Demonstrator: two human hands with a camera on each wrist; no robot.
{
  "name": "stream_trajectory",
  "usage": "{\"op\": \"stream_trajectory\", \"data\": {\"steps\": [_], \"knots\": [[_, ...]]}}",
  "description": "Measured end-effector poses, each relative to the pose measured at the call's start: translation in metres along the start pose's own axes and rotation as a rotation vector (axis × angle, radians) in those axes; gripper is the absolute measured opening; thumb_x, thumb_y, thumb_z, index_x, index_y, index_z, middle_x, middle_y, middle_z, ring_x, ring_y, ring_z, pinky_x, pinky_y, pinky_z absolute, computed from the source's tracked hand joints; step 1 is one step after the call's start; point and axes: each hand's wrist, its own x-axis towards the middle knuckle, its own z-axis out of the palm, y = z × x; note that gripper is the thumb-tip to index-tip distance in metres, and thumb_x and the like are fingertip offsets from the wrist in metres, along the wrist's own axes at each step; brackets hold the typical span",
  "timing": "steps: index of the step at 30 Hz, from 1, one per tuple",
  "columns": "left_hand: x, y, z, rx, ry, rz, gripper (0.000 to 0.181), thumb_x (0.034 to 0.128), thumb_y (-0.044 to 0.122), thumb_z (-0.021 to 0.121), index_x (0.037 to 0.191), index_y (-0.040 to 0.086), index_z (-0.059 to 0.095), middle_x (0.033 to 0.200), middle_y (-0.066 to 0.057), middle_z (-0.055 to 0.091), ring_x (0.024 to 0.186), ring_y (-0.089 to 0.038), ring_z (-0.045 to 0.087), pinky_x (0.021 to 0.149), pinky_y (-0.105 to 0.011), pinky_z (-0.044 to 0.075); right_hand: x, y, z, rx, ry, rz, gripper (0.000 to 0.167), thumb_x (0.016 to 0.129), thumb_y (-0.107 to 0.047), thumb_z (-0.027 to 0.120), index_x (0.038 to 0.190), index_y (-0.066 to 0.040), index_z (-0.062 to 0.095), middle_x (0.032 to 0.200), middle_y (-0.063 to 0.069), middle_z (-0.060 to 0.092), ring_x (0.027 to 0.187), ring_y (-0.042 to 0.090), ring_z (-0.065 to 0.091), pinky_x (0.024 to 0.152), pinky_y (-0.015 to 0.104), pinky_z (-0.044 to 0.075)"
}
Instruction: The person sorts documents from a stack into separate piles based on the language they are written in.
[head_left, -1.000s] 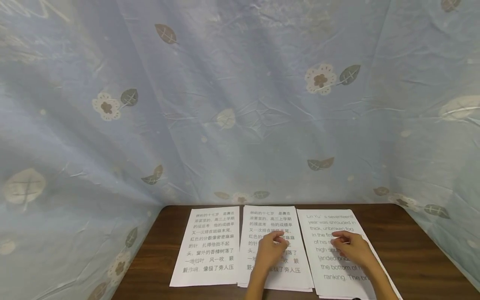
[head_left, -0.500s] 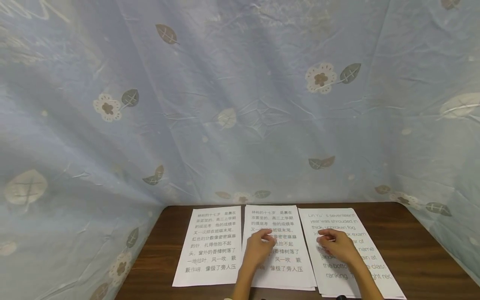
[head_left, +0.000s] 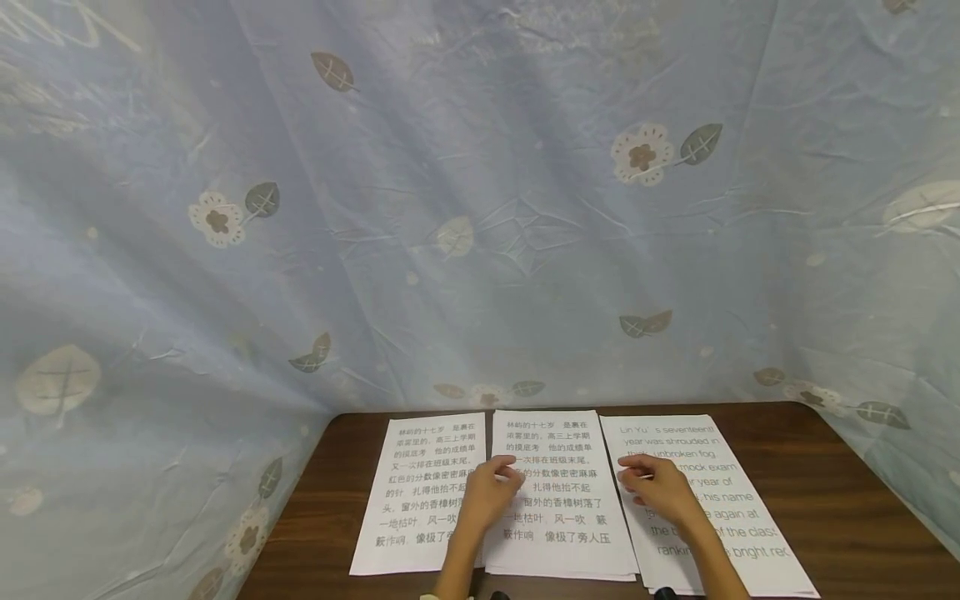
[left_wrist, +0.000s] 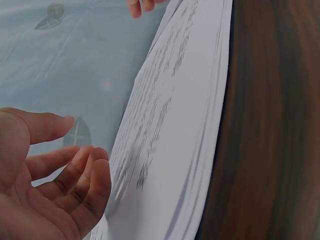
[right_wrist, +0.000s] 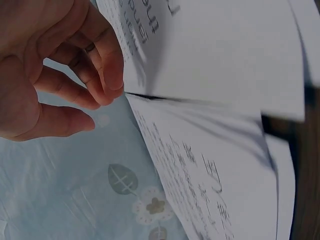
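Three stacks of printed paper lie side by side. The left stack and middle stack bear Chinese characters, the right stack English text. My left hand hovers where the left and middle stacks meet, fingers loosely bent and holding nothing. In the left wrist view a gap shows between thumb and fingers. Above the left part of the English stack is my right hand, its fingers also loosely bent around bare air. The right wrist view shows the English sheet beside a Chinese one.
A dark wooden table carries the papers. Behind it and at both sides hangs a pale blue cloth with leaf and flower prints. Sheet edges in the stacks are slightly uneven.
Both hands have moved left over the papers, the left one from the middle stack towards the left stack, the right one towards the English stack's left edge. The papers stay in place.
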Motion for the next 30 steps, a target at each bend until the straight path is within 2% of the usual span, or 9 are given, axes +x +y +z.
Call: {"op": "stream_trajectory", "data": {"steps": [10, 15, 24, 30], "knots": [[0.001, -0.009, -0.018, 0.029, 0.014, -0.023, 0.044, 0.0979, 0.022, 0.074, 0.135, -0.001, 0.07, 0.107, -0.009, 0.074, 0.073, -0.012, 0.066, 0.06, -0.025, 0.055, -0.001, -0.016, 0.018, 0.043, -0.011, -0.021, 0.037, 0.097, -0.013, 0.074, 0.128, 0.005, 0.072, 0.101, 0.01, 0.073, 0.081, 0.019, 0.07, 0.065, 0.027, 0.062], [0.001, -0.015, -0.026, 0.037, 0.019, -0.043, 0.044, 0.0982, 0.022, 0.074, 0.136, 0.0, 0.069, 0.11, -0.011, 0.074, 0.079, -0.014, 0.068, 0.063, -0.028, 0.059, -0.001, -0.018, 0.022, 0.043, -0.01, -0.002, 0.038, 0.096, -0.015, 0.074, 0.129, 0.004, 0.072, 0.101, 0.009, 0.073, 0.076, 0.02, 0.068, 0.063, 0.027, 0.059], [0.002, -0.022, -0.031, 0.036, 0.022, -0.068, 0.046, 0.0986, 0.022, 0.074, 0.138, -0.001, 0.069, 0.108, -0.01, 0.073, 0.078, -0.015, 0.068, 0.063, -0.028, 0.058, 0.0, -0.009, 0.021, -0.045, 0.018, -0.01, 0.037, 0.096, -0.014, 0.073, 0.129, 0.004, 0.073, 0.107, 0.013, 0.074, 0.084, 0.017, 0.071, 0.067, 0.025, 0.062], [0.004, -0.024, -0.03, 0.078, 0.033, -0.062, 0.043, 0.0982, 0.021, 0.074, 0.135, -0.001, 0.07, 0.106, -0.009, 0.073, 0.077, -0.013, 0.066, 0.063, -0.026, 0.056, 0.001, -0.005, 0.018, -0.099, 0.015, -0.004, 0.039, 0.095, -0.014, 0.073, 0.129, 0.005, 0.071, 0.107, 0.015, 0.075, 0.082, 0.017, 0.071, 0.065, 0.025, 0.061]]}}
